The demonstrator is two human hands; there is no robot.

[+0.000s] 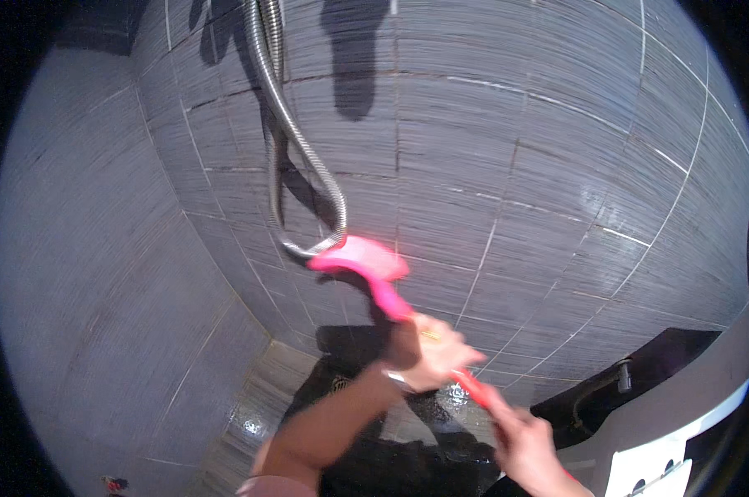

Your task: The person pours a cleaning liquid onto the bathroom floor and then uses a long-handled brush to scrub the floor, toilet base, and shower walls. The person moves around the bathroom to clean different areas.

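A pink long-handled scrubbing brush (366, 258) has its wide head against the grey tiled wall, beside the lower loop of a metal shower hose (308, 157). The head is blurred, so its bristles cannot be made out. My left hand (428, 352) is closed round the handle just below the head. Lower down and to the right, my right hand (528, 447) grips the red part of the same handle. The hose hangs down the wall, and its loop touches or nearly touches the brush head.
A second tiled wall (93, 248) meets the first at a corner on the left. Below is a wet floor (287, 373) with a small drain grate (341, 385). At lower right stand a pale curved fixture (664, 414) and a short metal pipe fitting (624, 375).
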